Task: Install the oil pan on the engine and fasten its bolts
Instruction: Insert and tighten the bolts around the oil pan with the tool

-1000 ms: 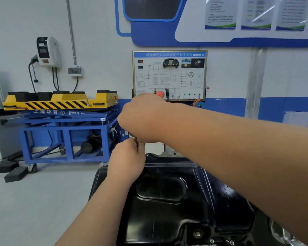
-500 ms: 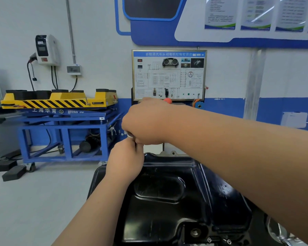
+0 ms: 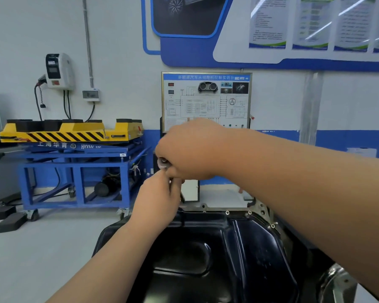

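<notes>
The black oil pan lies on the engine, filling the lower middle of the view. Small bolts sit along its far flange. My right hand grips the silver head of a ratchet wrench above the pan's far left corner. Just below it, my left hand curls round the tool's dark shaft, which runs down to the flange. The socket end and the bolt under it are hidden by my hands.
A blue lift table with a yellow, black-striped top stands at the left on the grey floor. Straight behind the engine is a wiring training board against the wall. A charger box hangs at the upper left. Black blocks lie on the floor.
Both hands stay on the wrench at the pan's far left corner. My right hand has shifted slightly, exposing more of the silver head. The camera has tilted so more of the far flange shows.
</notes>
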Action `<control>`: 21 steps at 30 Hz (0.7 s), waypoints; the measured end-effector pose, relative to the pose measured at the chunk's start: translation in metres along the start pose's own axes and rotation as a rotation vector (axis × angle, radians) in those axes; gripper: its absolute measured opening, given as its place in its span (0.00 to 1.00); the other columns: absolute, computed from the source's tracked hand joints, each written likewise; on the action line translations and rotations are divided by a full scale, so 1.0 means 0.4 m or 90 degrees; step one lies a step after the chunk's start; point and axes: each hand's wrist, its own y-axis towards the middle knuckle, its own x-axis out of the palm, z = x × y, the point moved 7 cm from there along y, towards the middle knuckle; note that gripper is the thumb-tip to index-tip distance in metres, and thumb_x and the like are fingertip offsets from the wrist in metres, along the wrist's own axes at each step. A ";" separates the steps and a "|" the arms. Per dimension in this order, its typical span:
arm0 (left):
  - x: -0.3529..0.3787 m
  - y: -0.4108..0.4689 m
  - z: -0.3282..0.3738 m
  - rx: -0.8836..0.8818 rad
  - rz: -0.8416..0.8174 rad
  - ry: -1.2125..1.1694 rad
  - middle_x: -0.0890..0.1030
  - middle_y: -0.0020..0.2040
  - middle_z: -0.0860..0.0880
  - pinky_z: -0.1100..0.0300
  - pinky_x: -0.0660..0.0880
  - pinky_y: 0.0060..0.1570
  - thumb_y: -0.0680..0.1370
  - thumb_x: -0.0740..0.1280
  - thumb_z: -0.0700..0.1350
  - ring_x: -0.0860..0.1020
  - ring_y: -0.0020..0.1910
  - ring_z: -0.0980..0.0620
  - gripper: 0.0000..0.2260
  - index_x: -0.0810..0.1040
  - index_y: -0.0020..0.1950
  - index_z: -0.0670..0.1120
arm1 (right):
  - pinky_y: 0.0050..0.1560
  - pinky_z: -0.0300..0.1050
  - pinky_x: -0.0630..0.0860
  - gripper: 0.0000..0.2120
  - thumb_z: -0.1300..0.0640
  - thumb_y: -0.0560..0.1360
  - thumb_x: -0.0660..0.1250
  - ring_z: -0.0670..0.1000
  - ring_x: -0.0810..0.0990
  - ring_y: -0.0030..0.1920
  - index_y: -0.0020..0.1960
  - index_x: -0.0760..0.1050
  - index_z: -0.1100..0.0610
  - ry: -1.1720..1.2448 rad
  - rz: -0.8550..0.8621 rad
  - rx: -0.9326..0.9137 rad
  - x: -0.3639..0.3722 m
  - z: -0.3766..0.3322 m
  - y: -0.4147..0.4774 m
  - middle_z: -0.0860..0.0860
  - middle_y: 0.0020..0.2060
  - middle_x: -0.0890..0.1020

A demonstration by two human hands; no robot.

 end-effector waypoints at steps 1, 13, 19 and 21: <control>0.015 0.005 -0.001 -0.004 -0.016 -0.006 0.66 0.25 0.54 0.64 0.60 0.25 0.79 0.61 0.46 0.66 0.24 0.56 0.15 0.65 0.33 0.51 | 0.27 0.41 0.60 0.13 0.53 0.78 0.59 0.48 0.69 0.31 0.35 0.65 0.51 0.010 -0.003 0.017 0.014 0.018 -0.010 0.47 0.33 0.70; 0.047 0.006 -0.035 0.016 0.006 -0.110 0.78 0.31 0.54 0.70 0.67 0.29 0.76 0.68 0.49 0.75 0.32 0.55 0.08 0.78 0.37 0.50 | 0.27 0.41 0.61 0.16 0.50 0.79 0.58 0.47 0.69 0.31 0.34 0.60 0.51 0.050 -0.035 0.064 0.086 0.082 -0.029 0.48 0.33 0.68; 0.038 -0.005 -0.030 0.031 0.015 -0.100 0.76 0.31 0.53 0.68 0.67 0.29 0.75 0.67 0.49 0.73 0.31 0.54 0.10 0.76 0.35 0.47 | 0.27 0.42 0.59 0.18 0.49 0.79 0.57 0.47 0.67 0.30 0.33 0.58 0.51 0.067 -0.031 0.060 0.064 0.070 -0.032 0.47 0.32 0.68; 0.039 -0.006 -0.029 0.032 0.008 -0.101 0.75 0.31 0.52 0.69 0.65 0.28 0.75 0.67 0.48 0.71 0.31 0.53 0.10 0.77 0.36 0.46 | 0.27 0.42 0.58 0.18 0.49 0.79 0.57 0.47 0.67 0.30 0.32 0.58 0.51 0.061 -0.033 0.064 0.063 0.066 -0.033 0.47 0.32 0.68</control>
